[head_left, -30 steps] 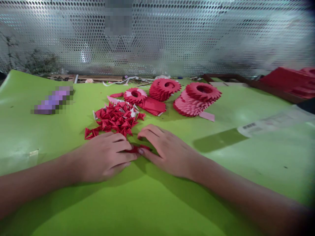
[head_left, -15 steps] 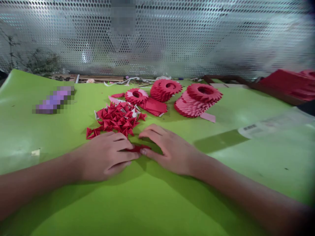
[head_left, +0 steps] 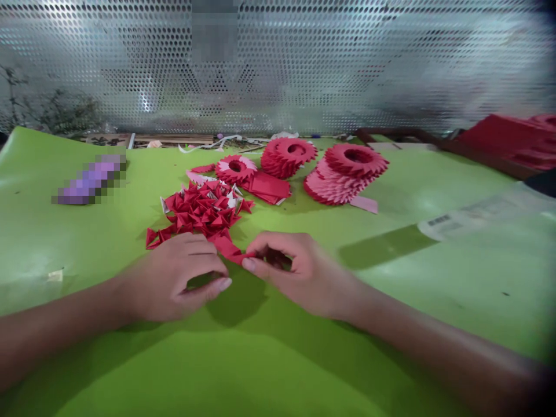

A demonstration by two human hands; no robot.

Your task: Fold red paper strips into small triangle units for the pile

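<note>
At the far left of the green table (head_left: pixel 278 370), a pale scrap (head_left: pixel 55 275) lies flat, with a purple thing (head_left: pixel 89 179) behind it (too blurred to name). Next comes the left hand (head_left: pixel 174 281), palm down, its thumb and fingers parted by a narrow gap with nothing seen between them; whether its far fingers touch the paper, I cannot tell. Behind it spreads a pile (head_left: pixel 200 208) of small red folded pieces, a few white ones among them. The red paper (head_left: pixel 229 248), a bent strip, sits in front of the pile, between the two hands. Further back stand a small red and pink ring (head_left: pixel 236 169), a stack of flat red paper (head_left: pixel 267 186) just beside it, and a thicker red ring (head_left: pixel 289 156). The right hand (head_left: pixel 295 266) pinches the near end of the strip between thumb and fingers. Beyond it leans a pink tube (head_left: pixel 334 182) with a red top, a pink slip (head_left: pixel 365 204) at its foot. A clear plastic sleeve (head_left: pixel 469 214) and a brown frame (head_left: pixel 499 164) lie at the right.
</note>
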